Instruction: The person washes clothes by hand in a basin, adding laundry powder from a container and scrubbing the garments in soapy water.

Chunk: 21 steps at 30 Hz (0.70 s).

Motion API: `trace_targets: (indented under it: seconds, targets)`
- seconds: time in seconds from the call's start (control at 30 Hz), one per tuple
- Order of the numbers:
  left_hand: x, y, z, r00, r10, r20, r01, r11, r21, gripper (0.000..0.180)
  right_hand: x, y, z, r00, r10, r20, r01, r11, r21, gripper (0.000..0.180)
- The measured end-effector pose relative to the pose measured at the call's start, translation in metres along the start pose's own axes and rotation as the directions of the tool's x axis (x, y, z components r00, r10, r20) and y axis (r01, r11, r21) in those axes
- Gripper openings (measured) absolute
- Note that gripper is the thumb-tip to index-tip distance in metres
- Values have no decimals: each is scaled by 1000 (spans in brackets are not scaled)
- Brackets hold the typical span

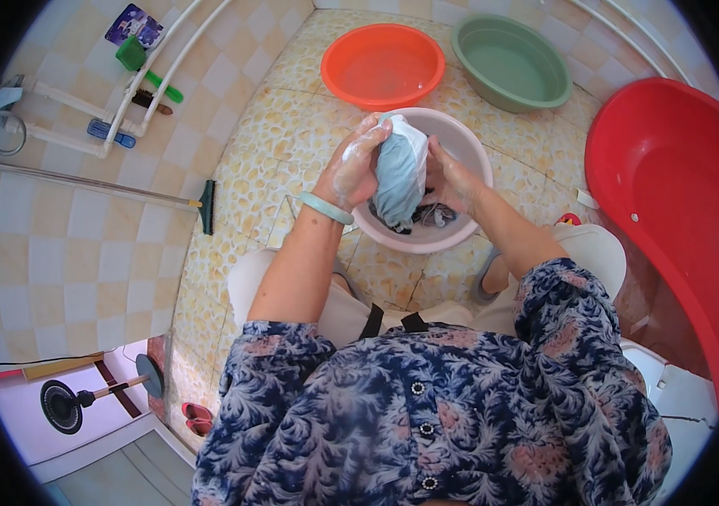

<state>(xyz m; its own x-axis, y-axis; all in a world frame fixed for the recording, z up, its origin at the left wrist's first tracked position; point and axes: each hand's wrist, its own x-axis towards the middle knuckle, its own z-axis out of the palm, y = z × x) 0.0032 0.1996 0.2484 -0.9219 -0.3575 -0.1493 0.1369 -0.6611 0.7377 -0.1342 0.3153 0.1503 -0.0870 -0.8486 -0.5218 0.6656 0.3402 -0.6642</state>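
Observation:
Above a pale pink basin [484, 160] I hold a bunched light blue and white cloth [402, 173] between both hands. My left hand [354, 167], with white suds on its back, is closed on the cloth's left side. A pale green bangle [326, 207] circles that wrist. On the opposite side my right hand [452, 175] grips the cloth, its fingertips partly hidden. Below, in the basin, lies dark and grey fabric [434, 216], partly covered by the cloth and my hands.
Beyond the basin stand an orange basin [383, 34] and a green basin [515, 101]. A large red tub [629, 135] fills the right side. At left, a long-handled floor squeegee [207, 207] and brushes on a white pipe rack [73, 142] line the tiled wall.

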Motion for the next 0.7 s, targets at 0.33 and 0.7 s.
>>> trace_targets:
  seconds: [0.33,0.7]
  targets:
    - [6,-4,-30,997,70,-37,-71,997,-24,26,-28,-24,21,940,-315,133,309,949,67,55]
    - [15,-36,-71,953,176,-247,-4,820,572,22,-6,-83,17,767,-595,-241,634,761,140,21]
